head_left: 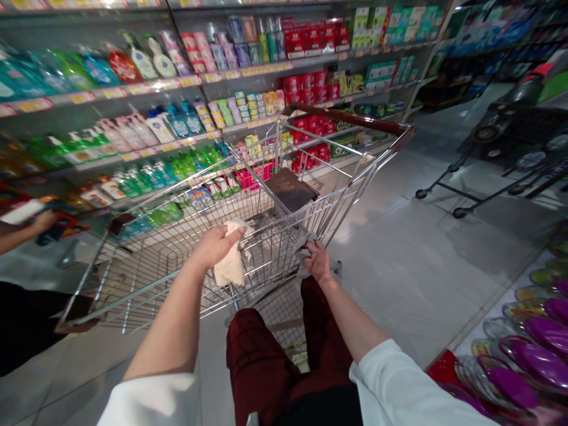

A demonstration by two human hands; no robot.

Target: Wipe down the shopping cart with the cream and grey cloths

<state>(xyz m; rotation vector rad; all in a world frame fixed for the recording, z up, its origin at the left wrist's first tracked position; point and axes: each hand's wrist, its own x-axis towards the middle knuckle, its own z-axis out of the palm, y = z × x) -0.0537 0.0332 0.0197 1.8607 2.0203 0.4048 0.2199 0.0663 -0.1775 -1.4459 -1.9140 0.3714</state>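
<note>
In front of me stands a metal shopping cart (177,260) with a brown handle (350,117) and a brown child-seat flap (290,188). My left hand (218,245) is closed around a cream cloth (231,266) at the cart's near side rail, and the cloth hangs down over the wires. Lower on the near side, toward the handle end, my right hand (317,260) grips a grey cloth (304,251) against the wire basket. The fingertips of the right hand are partly hidden.
Shelves of pump bottles (151,59) and red boxes (310,41) line the far side. Another person's hand (44,222) shows at left beside the cart's front. A dark wheeled cart (510,136) stands at right. Purple-lidded glassware (548,334) fills the lower right.
</note>
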